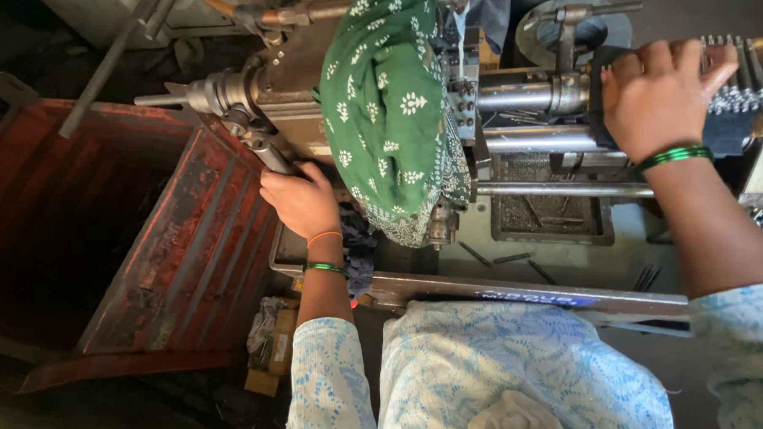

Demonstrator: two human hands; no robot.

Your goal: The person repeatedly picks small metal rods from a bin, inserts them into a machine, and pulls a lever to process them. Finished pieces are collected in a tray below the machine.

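Note:
I stand at a small metal lathe-like machine (pixel 531 137). My left hand (pixel 301 200) is closed around a dark lever handle (pixel 265 151) on the machine's left side. My right hand (pixel 660 95) grips a dark padded handle (pixel 605 71) on the right, next to a rack of shiny metal pins (pixel 737 96). A green cloth with white flower print (pixel 391 113) hangs over the middle of the machine and hides what lies under it. Both wrists wear green bangles.
A large rusty red metal bin (pixel 120 240) stands to the left. A metal tray rim (pixel 519 287) runs along the machine's front. Loose thin metal rods (pixel 510 259) lie in the tray. Small cardboard boxes (pixel 272 345) sit on the floor below.

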